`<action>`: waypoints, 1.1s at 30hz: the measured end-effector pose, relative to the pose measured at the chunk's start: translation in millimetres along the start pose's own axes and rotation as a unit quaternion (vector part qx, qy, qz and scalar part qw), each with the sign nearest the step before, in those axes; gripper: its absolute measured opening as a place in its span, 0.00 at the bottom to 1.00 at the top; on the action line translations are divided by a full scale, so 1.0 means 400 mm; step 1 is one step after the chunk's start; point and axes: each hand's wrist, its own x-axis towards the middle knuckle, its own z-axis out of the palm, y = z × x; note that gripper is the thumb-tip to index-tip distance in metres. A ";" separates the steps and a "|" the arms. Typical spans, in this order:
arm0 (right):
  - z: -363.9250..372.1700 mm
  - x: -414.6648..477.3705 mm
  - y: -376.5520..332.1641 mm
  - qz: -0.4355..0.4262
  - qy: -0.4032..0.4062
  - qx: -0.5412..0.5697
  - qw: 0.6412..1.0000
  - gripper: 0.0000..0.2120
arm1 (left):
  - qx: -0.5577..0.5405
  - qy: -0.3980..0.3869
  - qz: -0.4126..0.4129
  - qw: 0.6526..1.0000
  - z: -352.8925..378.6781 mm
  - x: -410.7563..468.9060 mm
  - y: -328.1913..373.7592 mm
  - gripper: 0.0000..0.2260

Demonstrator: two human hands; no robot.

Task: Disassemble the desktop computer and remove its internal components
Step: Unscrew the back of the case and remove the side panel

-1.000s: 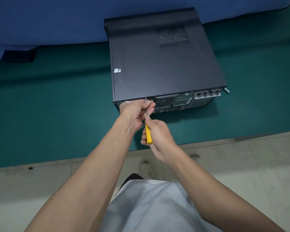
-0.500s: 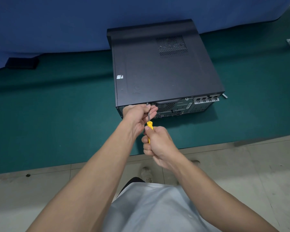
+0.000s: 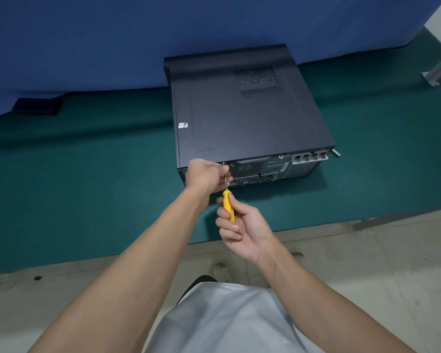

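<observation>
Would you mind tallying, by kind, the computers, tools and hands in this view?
Desktop computer: 1
Yellow-handled screwdriver: 1
Hands: 2, left hand and right hand
Total: 4

Soft, rather dim indoor light leaves a faint shadow along the near side of the computer case (image 3: 250,118) on the green mat (image 3: 87,187), with wide-angle bowing at the edges and slight overall softness.

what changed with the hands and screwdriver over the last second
The right hand loosened from a full grip on the handle of the yellow screwdriver to a fingertip pinch, with the palm turned up. The left hand still steadies the shaft at the screw on the computer, which remains closed.
</observation>
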 end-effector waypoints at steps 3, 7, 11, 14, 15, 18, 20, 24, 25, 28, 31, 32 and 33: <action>0.015 0.035 0.009 -0.014 -0.022 0.041 0.999 0.11 | 0.351 0.112 0.168 0.914 -0.044 0.006 0.019 0.14; 0.009 0.067 0.018 -0.025 -0.023 0.094 0.995 0.15 | 0.578 0.123 0.341 0.731 -0.084 0.047 0.028 0.16; 0.002 0.074 0.001 -0.046 0.029 0.047 0.997 0.20 | 0.652 0.049 0.344 0.674 -0.107 0.102 -0.006 0.26; 0.008 0.088 0.002 -0.107 0.150 -0.097 0.978 0.20 | 0.652 0.076 0.359 0.663 -0.101 0.108 -0.033 0.26; 0.012 0.091 0.007 -0.127 0.184 -0.147 0.963 0.20 | 0.653 0.085 0.366 0.658 -0.098 0.110 -0.037 0.26; 0.035 0.099 0.021 -0.173 0.278 -0.308 0.893 0.20 | 0.653 0.094 0.371 0.654 -0.098 0.117 -0.039 0.25; 0.046 0.103 0.027 -0.215 0.331 -0.455 0.799 0.21 | 0.654 0.097 0.370 0.653 -0.097 0.119 -0.042 0.24; 0.045 0.103 0.045 -0.249 0.379 -0.649 0.611 0.17 | 0.651 0.104 0.372 0.654 -0.096 0.119 -0.042 0.24; 0.037 0.100 0.046 -0.251 0.394 -0.695 0.547 0.17 | 0.651 0.106 0.371 0.654 -0.096 0.120 -0.042 0.24; 0.027 0.086 0.032 -0.244 0.388 -0.729 0.509 0.17 | 0.649 0.106 0.374 0.654 -0.094 0.119 -0.045 0.25; 0.038 0.097 0.001 -0.163 0.278 -0.432 0.842 0.19 | 0.645 0.113 0.381 0.653 -0.095 0.121 -0.041 0.25; 0.039 0.095 -0.010 -0.101 0.210 -0.270 0.934 0.19 | 0.642 0.116 0.383 0.654 -0.095 0.121 -0.040 0.25; 0.036 0.092 -0.018 -0.044 0.145 -0.126 0.981 0.19 | 0.640 0.118 0.386 0.654 -0.095 0.121 -0.040 0.25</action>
